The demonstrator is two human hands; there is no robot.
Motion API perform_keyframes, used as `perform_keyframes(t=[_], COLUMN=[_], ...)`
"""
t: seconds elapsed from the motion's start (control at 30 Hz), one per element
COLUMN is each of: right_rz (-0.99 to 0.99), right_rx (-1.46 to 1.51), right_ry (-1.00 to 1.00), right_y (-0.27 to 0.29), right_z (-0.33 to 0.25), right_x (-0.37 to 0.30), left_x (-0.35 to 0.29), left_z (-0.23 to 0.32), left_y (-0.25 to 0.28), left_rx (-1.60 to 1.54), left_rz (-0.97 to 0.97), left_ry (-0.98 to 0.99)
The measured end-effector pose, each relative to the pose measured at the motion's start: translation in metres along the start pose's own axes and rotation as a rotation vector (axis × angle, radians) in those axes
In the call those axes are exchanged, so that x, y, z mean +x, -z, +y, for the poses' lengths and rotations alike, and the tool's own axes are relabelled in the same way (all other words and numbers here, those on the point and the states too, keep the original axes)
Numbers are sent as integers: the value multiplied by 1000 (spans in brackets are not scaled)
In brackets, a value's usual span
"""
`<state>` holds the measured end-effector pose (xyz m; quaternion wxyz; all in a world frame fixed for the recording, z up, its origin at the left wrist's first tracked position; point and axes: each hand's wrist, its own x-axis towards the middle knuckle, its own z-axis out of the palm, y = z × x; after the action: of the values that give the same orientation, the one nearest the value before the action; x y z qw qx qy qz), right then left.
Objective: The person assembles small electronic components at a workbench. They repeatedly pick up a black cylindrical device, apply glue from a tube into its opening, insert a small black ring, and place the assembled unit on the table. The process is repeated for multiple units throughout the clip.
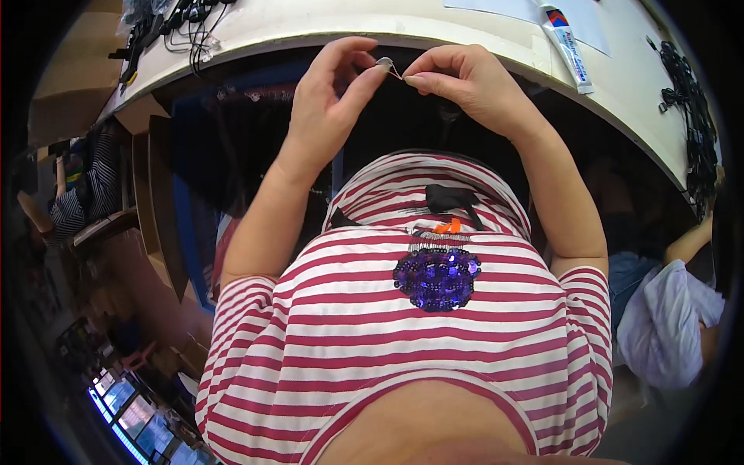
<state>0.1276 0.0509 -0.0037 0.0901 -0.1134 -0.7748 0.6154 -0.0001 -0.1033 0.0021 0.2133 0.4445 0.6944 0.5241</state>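
My left hand [333,93] is raised near the table's front edge, thumb and fingers pinching a small silvery piece [384,61]. A thin, light strand [396,73] runs from this piece to my right hand [473,81]. There, thumb and forefinger are pressed together on the strand's end. Both hands are close together, with a short gap between the fingertips. The small piece is partly covered by my left fingers, and its exact kind cannot be made out.
A white table [372,22] curves across the top. On it lie a white, blue and red tube [568,50], black cables [190,19] at the left and more dark cables [690,108] at the right. Cardboard boxes [74,74] stand left. Other people sit at both sides.
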Motion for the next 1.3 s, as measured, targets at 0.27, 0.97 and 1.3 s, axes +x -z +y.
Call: perform_keyframes(t=[0.27,0.97,1.3], right_rz=[-51,-123,-217], right_rx=[-91,-29,349], right_ry=[-77,-210,-197], right_y=[10,12,12], right_z=[-6,-12,-6], right_x=[-5,-8,-12], left_x=[12,13,7], left_z=[1,-6,-12], left_y=[6,5,-5], left_rx=[-267,-221,-738], left_rz=[-241,-356,-356], left_ry=[224,325,540])
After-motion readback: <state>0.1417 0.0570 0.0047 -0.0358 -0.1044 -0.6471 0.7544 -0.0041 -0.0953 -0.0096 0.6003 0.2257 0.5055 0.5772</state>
